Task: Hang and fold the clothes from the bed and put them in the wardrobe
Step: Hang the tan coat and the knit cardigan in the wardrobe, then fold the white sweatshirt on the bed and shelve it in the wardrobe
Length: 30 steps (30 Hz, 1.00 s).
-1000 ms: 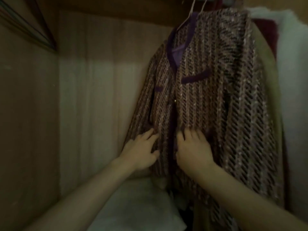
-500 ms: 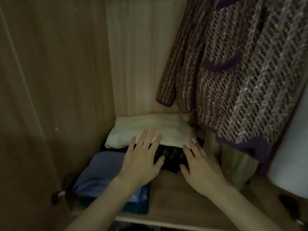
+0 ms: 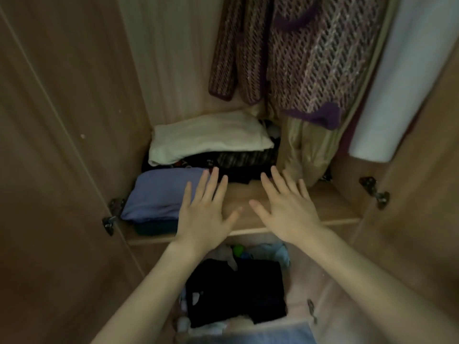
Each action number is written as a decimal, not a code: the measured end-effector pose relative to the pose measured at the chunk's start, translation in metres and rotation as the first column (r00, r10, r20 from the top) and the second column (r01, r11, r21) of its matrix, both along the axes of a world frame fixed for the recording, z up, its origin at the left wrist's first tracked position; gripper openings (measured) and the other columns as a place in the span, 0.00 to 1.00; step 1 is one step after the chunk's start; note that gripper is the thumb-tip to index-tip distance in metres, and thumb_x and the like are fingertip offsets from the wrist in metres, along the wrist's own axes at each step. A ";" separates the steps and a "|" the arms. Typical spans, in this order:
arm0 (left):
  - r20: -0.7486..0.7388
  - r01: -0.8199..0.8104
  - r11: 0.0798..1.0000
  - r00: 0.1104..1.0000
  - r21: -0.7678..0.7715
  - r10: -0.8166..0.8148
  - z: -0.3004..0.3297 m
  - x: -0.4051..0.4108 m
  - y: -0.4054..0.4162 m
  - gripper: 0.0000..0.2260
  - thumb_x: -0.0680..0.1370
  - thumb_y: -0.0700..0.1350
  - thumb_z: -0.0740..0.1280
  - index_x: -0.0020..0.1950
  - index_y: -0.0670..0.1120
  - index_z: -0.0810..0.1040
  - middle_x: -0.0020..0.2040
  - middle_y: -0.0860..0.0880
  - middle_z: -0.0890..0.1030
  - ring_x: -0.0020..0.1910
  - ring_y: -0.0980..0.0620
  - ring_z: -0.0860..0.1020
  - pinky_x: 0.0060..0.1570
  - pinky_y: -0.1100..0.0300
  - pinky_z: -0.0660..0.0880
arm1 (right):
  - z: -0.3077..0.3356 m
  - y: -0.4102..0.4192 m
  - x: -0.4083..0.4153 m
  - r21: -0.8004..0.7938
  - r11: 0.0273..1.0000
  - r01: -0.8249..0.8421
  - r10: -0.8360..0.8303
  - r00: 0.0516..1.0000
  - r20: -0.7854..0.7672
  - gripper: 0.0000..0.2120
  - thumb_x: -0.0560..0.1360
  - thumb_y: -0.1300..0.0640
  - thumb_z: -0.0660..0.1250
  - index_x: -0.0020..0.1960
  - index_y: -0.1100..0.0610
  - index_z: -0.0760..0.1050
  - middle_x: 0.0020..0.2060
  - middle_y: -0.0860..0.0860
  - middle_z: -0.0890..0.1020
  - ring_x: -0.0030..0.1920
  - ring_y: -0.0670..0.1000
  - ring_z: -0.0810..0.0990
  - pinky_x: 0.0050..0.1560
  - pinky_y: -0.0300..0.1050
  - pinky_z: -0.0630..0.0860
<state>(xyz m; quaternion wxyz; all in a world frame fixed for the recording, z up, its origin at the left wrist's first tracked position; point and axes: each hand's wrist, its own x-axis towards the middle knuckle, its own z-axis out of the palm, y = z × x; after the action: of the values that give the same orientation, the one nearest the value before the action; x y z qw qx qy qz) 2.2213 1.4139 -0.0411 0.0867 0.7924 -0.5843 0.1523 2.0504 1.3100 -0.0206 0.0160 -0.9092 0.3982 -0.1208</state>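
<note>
Hanging above the wardrobe shelf (image 3: pixel 285 194): woven jacket (image 3: pixel 310 58), maroon-and-cream knit, purple-trimmed hem and pocket. Hovering over that shelf's front, left hand (image 3: pixel 206 212) and right hand (image 3: pixel 285 207), flat, fingers spread, holding nothing.

Hidden and cropped spots in my wardrobe view

The cardigan (image 3: pixel 305 58) runs off my top edge, hanger unseen; dark folded clothes (image 3: pixel 238 162) sit mostly buried under the cream pile (image 3: pixel 208 136); small items below the shelf (image 3: pixel 248 228) are too blurred to identify.
</note>
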 end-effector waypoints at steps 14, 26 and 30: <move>-0.125 0.234 0.967 0.967 0.103 -0.220 -0.018 -0.070 0.059 0.35 0.79 0.68 0.45 0.80 0.52 0.42 0.80 0.52 0.36 0.78 0.53 0.35 0.76 0.46 0.38 | -0.037 0.107 -0.078 0.044 0.972 0.232 -0.230 0.972 -0.053 0.34 0.80 0.37 0.49 0.80 0.51 0.43 0.79 0.51 0.42 0.78 0.54 0.41 0.75 0.56 0.41; -0.149 0.546 0.832 0.835 0.103 -0.529 -0.004 -0.220 0.067 0.33 0.80 0.66 0.45 0.80 0.51 0.43 0.80 0.50 0.37 0.78 0.53 0.36 0.75 0.46 0.36 | -0.029 0.184 -0.221 -0.008 0.917 0.400 -0.400 0.917 -0.011 0.31 0.81 0.39 0.50 0.79 0.51 0.50 0.79 0.52 0.46 0.78 0.53 0.45 0.76 0.55 0.44; -0.147 0.629 0.766 0.777 0.132 -0.612 -0.007 -0.289 0.079 0.33 0.80 0.66 0.45 0.80 0.51 0.42 0.80 0.50 0.36 0.78 0.53 0.35 0.75 0.46 0.35 | -0.035 0.214 -0.286 0.008 0.851 0.526 -0.526 0.851 0.003 0.30 0.81 0.40 0.50 0.78 0.52 0.52 0.79 0.52 0.49 0.78 0.54 0.47 0.76 0.57 0.46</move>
<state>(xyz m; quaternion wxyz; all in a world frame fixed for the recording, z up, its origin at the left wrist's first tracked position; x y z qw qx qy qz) 1.9327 1.4930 -0.0481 0.0905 0.5655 -0.8194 0.0255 1.7639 1.5242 -0.0556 -0.0137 -0.7654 0.6318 -0.1216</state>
